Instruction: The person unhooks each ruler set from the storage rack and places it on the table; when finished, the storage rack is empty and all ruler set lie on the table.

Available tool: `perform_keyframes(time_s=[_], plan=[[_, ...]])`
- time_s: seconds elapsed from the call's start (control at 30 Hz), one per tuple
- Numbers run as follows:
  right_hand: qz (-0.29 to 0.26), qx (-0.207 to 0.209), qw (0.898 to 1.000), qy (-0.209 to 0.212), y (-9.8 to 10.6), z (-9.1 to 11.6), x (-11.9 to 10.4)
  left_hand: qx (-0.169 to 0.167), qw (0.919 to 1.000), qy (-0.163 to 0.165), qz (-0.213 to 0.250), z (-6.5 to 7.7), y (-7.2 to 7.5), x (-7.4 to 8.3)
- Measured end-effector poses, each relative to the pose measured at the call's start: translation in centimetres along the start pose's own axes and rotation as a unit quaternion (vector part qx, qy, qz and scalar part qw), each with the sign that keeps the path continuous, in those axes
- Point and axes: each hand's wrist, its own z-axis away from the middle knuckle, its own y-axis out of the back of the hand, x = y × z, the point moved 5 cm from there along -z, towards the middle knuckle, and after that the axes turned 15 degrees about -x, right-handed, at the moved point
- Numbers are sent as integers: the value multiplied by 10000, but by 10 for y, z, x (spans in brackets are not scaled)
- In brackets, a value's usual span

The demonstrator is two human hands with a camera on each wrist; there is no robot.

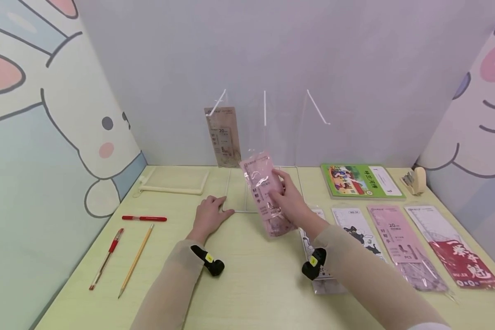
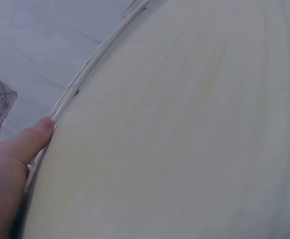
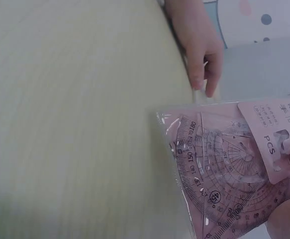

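Note:
My right hand (image 1: 292, 201) holds a pink ruler set packet (image 1: 259, 185) upright over the table, in front of the display rack. A clear protractor (image 3: 189, 154) shows through the packet's lower end in the right wrist view. With thumb and fingertips my left hand (image 1: 208, 217) pinches the front left corner of the white wire display rack (image 1: 265, 107); its thumb (image 2: 38, 132) lies on the base bar in the left wrist view. The rack has three hooks, and a brownish-looking ruler set packet (image 1: 224, 137) hangs from the left one.
Several ruler packets, including a pink one (image 1: 400, 243) and a red-and-white one (image 1: 458, 247), lie on the right. Behind them are a green book (image 1: 360, 182) and a tape dispenser (image 1: 415, 180). Two red pens (image 1: 144, 218), a pencil (image 1: 136, 261) and a frame-like pouch (image 1: 175, 179) lie left.

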Motion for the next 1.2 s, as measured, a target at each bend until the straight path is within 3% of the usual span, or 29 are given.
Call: perform_keyframes(time_s=[0.47,0.63,0.87,1.2], plan=[[-110,-549,9979,-321,-12,21,26,197,9998,-71,4,1,0,-1],[476,-731,9960,-193,-17,29,30,21,10000,25,4,1,0,0],[1508,-813,9852,54,-18,40,33,-31,9999,77,-61,-1,0,0],[1640,-1187,9788,-304,-23,50,42,34,9999,77,-64,1,1,2]])
